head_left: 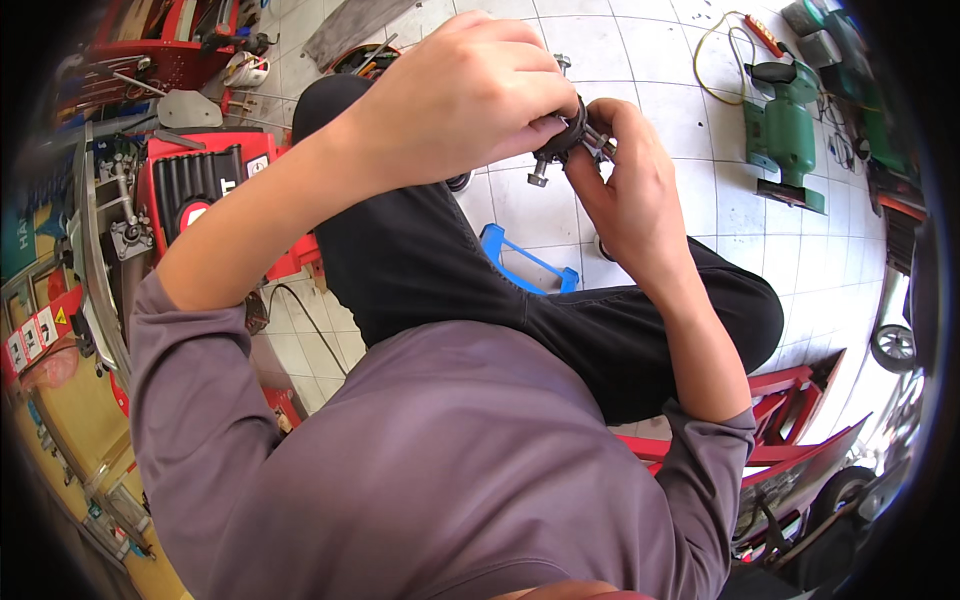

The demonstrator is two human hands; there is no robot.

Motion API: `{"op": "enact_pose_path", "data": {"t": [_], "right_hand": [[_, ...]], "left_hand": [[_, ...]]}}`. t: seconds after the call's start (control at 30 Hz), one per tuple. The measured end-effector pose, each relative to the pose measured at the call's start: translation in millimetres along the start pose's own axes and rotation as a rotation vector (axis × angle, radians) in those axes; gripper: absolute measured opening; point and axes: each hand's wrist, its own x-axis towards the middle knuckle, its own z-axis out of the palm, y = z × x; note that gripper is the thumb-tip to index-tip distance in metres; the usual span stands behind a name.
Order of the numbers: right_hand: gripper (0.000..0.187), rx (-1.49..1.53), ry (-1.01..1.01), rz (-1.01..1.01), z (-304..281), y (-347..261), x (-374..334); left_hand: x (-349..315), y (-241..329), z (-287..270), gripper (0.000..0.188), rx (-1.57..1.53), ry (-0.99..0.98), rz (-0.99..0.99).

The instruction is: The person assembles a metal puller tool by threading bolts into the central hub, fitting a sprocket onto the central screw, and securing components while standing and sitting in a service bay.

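In front of me, above my bent knees, both hands grip a small dark round metal part (568,138) with several bolts sticking out of it. My left hand (475,100) comes over it from the left, thumb and fingers closed on its upper left side. My right hand (632,180) holds it from the right, with thumb and forefinger curled around a bolt end. A silver hex bolt (538,176) juts from the part's lower side. My fingers hide much of the part, so its exact kind cannot be made out.
A blue U-shaped frame (530,268) lies on the white tiled floor (660,50) between my legs. To the right stands a green bench grinder (788,125), near a yellow cable (697,70). At the left are a red-and-black case (200,175) and a cluttered shelf (85,430).
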Motion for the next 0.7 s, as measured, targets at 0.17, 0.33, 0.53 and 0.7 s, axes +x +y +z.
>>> {"op": "enact_pose_path", "data": {"t": [0.17, 0.33, 0.53, 0.7], "right_hand": [[0.027, 0.020, -0.046, 0.044, 14, 1, -3], [0.026, 0.038, -0.136, 0.125, 25, 5, -4], [0.025, 0.047, -0.164, 0.098, 35, 5, -3], [0.026, 0.100, -0.176, 0.154, 42, 10, -3]], "left_hand": [[-15, -9, 7, 0.015, -0.154, -0.071, -0.061], [-31, -12, 14, 0.014, -0.173, -0.124, -0.094], [-37, -26, 9, 0.016, -0.184, -0.121, 0.113], [-38, -37, 6, 0.010, -0.426, -0.070, 0.168]]}}
